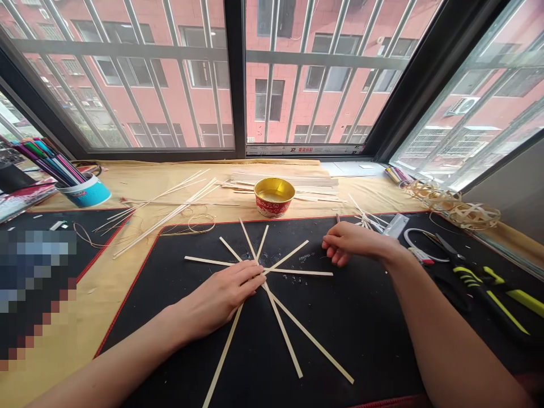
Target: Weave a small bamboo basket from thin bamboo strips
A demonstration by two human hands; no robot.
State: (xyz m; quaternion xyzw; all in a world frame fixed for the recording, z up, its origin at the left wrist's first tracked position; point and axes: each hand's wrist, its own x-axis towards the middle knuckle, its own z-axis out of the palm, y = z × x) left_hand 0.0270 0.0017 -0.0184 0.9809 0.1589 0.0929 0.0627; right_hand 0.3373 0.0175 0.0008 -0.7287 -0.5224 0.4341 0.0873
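- My left hand (pixel 221 297) lies flat and spread, palm down, pressing on the crossing of the strips.
- My right hand (pixel 355 242) is curled narrow, resting on the mat just beyond the tip of one strip; I can't tell whether the fingertips pinch anything.
- Long, flat, pale bamboo strips (pixel 314 340) radiate in a star, crossing beneath my left hand.
- They lie on a smooth black mat (pixel 374 340) edged in red, flecked with small pale bits.
- Beyond it, on tan cloth (pixel 85 294), stands a round bowl (pixel 274 197), gold inside and red outside, holding pale liquid.
- Behind that bowl lies a flat stack of wider strips (pixel 284 180).
- A thin, loose coil of cane (pixel 202 224) sits left of the bowl.
- Woven-looking hoops of pale strip (pixel 450 199) lie along the right window edge.
- Pliers with black-and-yellow handles (pixel 488 294) lie on the mat, right of my right hand.
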